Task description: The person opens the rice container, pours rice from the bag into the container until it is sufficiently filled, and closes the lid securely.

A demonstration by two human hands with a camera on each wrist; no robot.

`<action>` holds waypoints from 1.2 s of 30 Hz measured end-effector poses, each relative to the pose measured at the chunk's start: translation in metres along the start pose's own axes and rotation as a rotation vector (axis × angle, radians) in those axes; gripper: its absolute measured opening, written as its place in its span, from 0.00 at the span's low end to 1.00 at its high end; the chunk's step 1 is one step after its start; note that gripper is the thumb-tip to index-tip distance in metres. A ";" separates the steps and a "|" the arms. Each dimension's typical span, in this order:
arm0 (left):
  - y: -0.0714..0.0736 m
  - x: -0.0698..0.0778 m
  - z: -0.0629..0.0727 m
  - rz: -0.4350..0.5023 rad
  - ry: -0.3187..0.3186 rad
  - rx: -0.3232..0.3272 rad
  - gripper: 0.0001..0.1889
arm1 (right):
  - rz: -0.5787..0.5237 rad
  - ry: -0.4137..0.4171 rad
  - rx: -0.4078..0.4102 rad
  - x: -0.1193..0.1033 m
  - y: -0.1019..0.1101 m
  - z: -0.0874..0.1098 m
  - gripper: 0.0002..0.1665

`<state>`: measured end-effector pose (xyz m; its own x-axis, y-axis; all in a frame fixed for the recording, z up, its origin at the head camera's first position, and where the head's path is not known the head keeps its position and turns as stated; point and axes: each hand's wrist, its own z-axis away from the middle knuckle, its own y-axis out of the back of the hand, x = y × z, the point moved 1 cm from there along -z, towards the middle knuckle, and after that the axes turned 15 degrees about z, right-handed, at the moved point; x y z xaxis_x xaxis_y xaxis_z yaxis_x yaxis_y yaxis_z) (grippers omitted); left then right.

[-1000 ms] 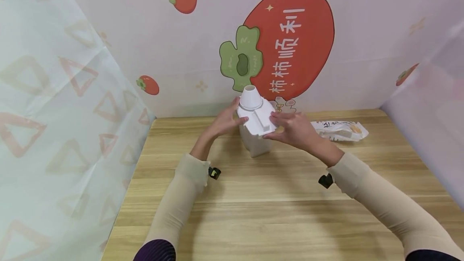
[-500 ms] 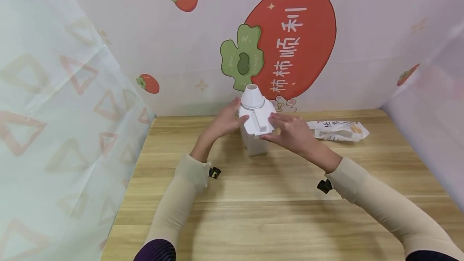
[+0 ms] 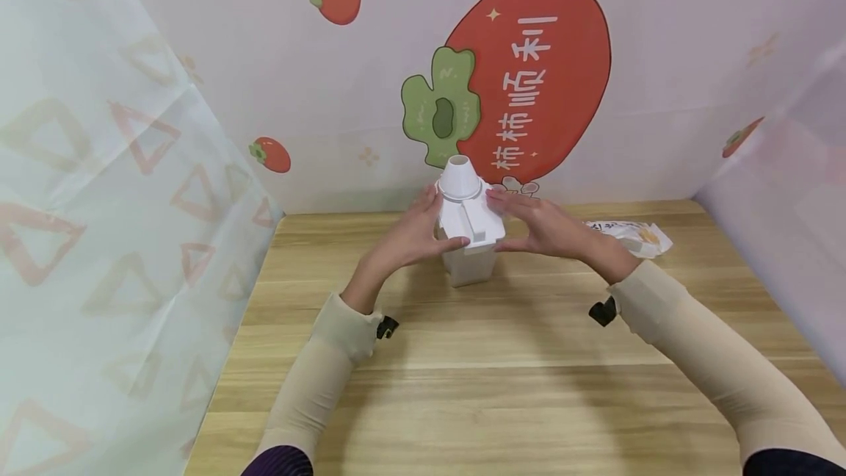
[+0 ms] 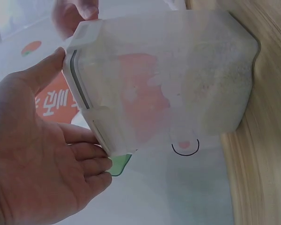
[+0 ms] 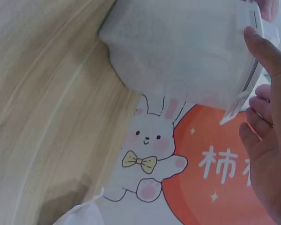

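A translucent container stands upright on the wooden table, with pale grainy contents in its lower part. On its top sits a white lid with a cone-shaped spout. My left hand holds the lid's left side, thumb at the front edge, other fingers along the side. On the opposite side my right hand holds the lid, its thumb at the front corner and fingertips on the top. In the left wrist view, the container wall reaches from the lid to the table.
A printed plastic packet lies on the table at right, partly behind the right forearm. Close behind the container rises a backdrop printed with persimmons; a pale patterned sheet hangs at left.
The lid now sits squarer on the container. My left thumb has slid toward the lid's front middle, and my right hand has shifted outward to the lid's right edge.
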<state>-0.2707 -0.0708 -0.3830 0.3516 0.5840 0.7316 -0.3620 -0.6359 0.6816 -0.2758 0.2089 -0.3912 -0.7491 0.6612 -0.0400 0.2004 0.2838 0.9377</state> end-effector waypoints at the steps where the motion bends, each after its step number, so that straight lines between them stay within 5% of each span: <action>1: 0.000 0.000 0.000 -0.007 -0.001 -0.006 0.59 | -0.006 0.003 -0.005 0.002 -0.001 -0.001 0.55; 8: -0.001 -0.007 -0.001 -0.023 -0.005 -0.042 0.59 | -0.001 0.009 0.014 0.003 -0.005 -0.003 0.51; 19: 0.008 -0.029 -0.009 0.059 -0.144 -0.107 0.57 | 0.074 0.016 0.130 -0.013 -0.007 -0.006 0.51; 36: 0.011 -0.037 -0.010 0.102 -0.138 -0.130 0.57 | 0.069 -0.021 0.147 -0.021 -0.009 -0.004 0.50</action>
<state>-0.2965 -0.0938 -0.4024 0.4191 0.4397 0.7944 -0.5070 -0.6124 0.6065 -0.2644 0.1900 -0.3973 -0.7171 0.6969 0.0141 0.3423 0.3344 0.8780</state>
